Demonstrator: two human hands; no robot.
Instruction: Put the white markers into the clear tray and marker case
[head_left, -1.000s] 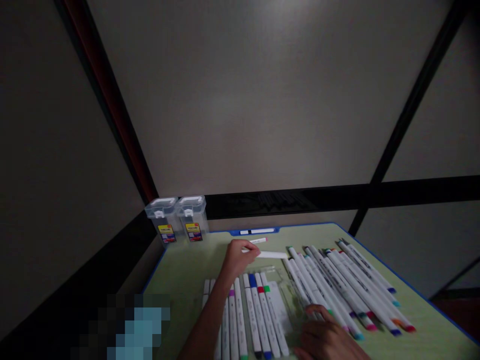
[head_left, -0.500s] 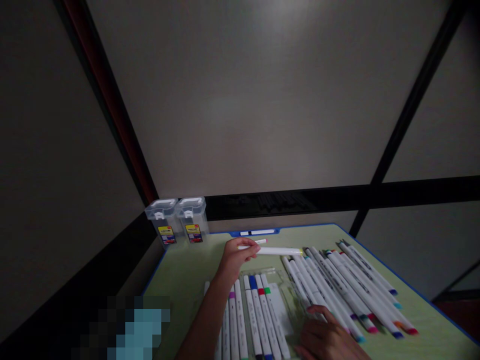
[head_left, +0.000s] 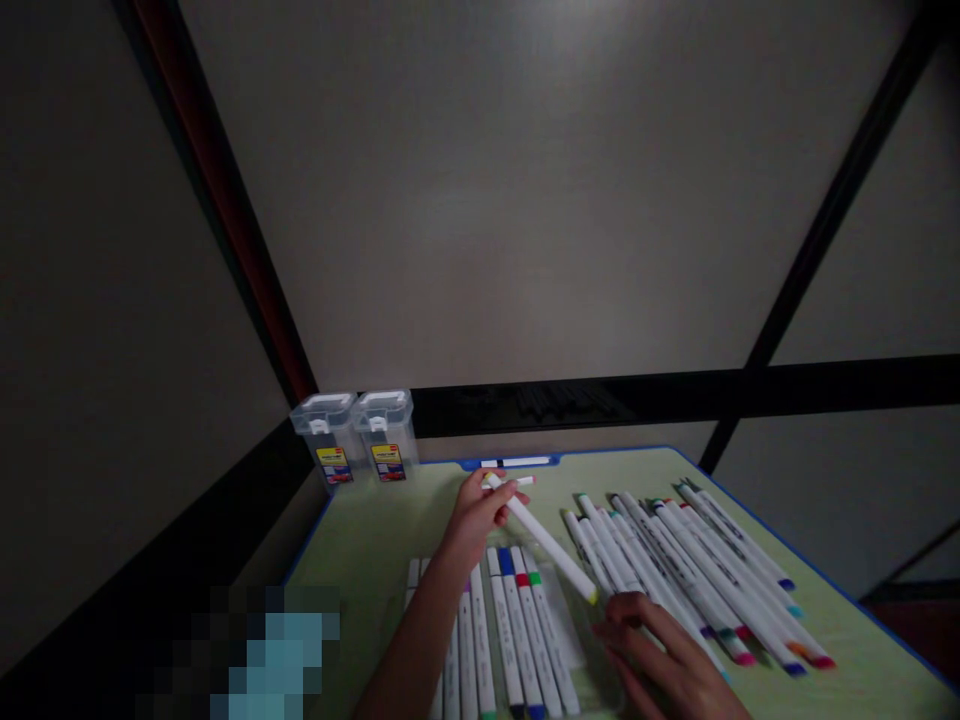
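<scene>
My left hand (head_left: 480, 515) pinches a white marker (head_left: 551, 545) with yellow ends, above the row of markers in the case. The marker slants down to the right, its lower yellow end close to my right hand (head_left: 664, 655). The fingers of that hand are bent and apart, with nothing visible in them. Below, a clear plastic case (head_left: 562, 615) holds a row of white markers (head_left: 517, 630) with coloured caps. Part of the row is hidden behind my left forearm. Many loose white markers (head_left: 705, 570) lie side by side at the right.
Two clear lidded boxes (head_left: 386, 435) with yellow labels stand at the table's back left corner. A whiteboard pen (head_left: 525, 462) sits in the blue holder at the far edge. The green tabletop (head_left: 375, 530) has a blue rim, with a wall behind it.
The yellow-ended marker has swung from nearly level to slanting down toward me. My right hand has risen slightly, its fingers now by the marker's lower end.
</scene>
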